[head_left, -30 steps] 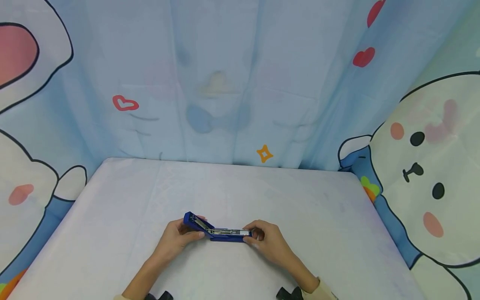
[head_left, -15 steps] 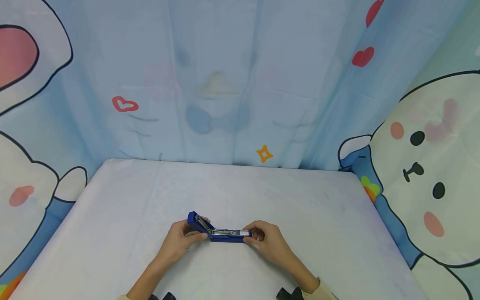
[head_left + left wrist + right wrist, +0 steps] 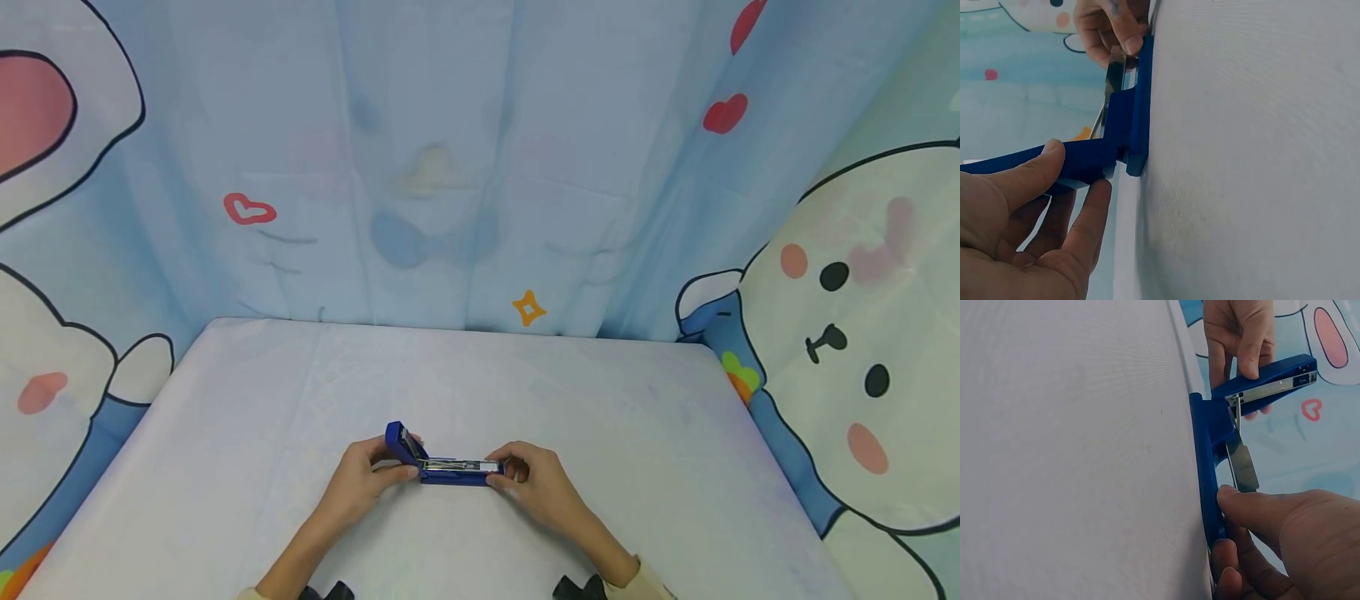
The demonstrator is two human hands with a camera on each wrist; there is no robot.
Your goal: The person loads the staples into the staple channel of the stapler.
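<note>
Stapler, head view: blue stapler (image 3: 454, 472) near the front middle of the white surface (image 3: 465, 383), between both hands; cover (image 3: 402, 443) swung up and back to the left, metal rail (image 3: 450, 464) bared along the base (image 3: 457, 479).
Left hand, head view: left hand (image 3: 363, 483) holds the raised cover, thumb on the near side.
Right hand, head view: right hand (image 3: 536, 483) pinches the right end of the base between thumb and fingers.
Backdrop, head view: pale blue backdrop (image 3: 435, 92) with printed hearts, an orange star (image 3: 529, 308) and white cartoon animals; a beige sleeve (image 3: 637, 582) at the right wrist.
Cover, left wrist view: gripped between the left thumb (image 3: 1035, 175) and fingers beneath, the fingers bent only partly.
Base, left wrist view: lies along the surface, right hand at its far end.
Rail, right wrist view: a metal plate (image 3: 1242, 465) stands out at an angle from the base; the cover's underside shows a metal channel (image 3: 1272, 389).
Right thumb, right wrist view: presses the base's end, fingers curled beneath.
</note>
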